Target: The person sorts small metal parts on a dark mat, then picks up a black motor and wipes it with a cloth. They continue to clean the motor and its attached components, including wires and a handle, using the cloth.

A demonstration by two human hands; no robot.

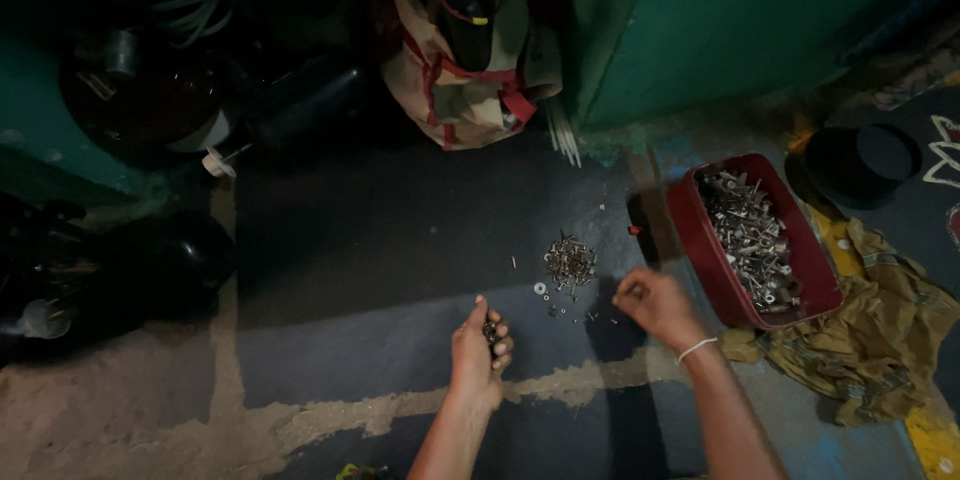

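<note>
The left hand (480,348) is cupping a few small dark metal bits in curled fingers, while the right hand (650,302) is pinching shut over loose pieces on the dark painted floor (400,240). Just beyond lies a small pile of shiny screws (570,262); the red plastic tub (712,258) beside it is holding far more, so most looks unsorted. A rumpled ochre cloth (870,340) is lying right.

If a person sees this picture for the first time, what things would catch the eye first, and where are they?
Probably the red box full of metal screws and bolts, on the floor at the right beside a crumpled yellow cloth. Next, the small pile of screws on the dark floor in the middle. Just below it the left hand holds a few small dark pieces, and the right hand hovers with fingers curled.
</note>
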